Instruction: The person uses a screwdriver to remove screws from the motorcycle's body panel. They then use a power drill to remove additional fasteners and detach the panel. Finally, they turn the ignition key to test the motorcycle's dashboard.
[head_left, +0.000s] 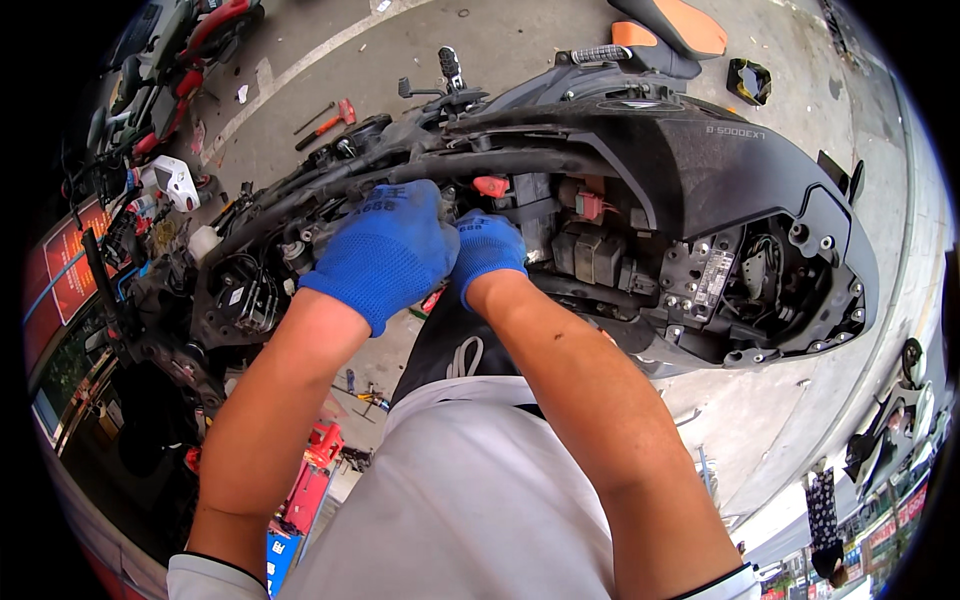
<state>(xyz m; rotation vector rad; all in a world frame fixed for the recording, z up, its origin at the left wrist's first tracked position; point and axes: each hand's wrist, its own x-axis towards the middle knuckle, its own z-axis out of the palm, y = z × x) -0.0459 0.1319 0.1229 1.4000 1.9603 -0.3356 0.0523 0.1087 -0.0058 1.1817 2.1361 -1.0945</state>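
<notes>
A partly stripped motorcycle [545,160] lies across the view before me, its seat off and its frame bare. My left hand [385,245], in a blue work glove, is curled into the middle of the frame. Close against it on the right, my right hand [487,245] wears a matching glove, its fingers bent down among the parts. Whatever either hand grips is hidden under the gloves. Just right of my right hand sit a red terminal cover [490,187] and the black battery [531,192]. Farther right is a black electrical box [588,253].
A red-headed hammer [328,124] lies on the ground beyond the motorcycle. The orange-and-black seat [680,28] and a black container [748,82] are at the far right. A red toolbox [308,480] stands near my left arm. Other motorcycles [175,80] are parked at the far left.
</notes>
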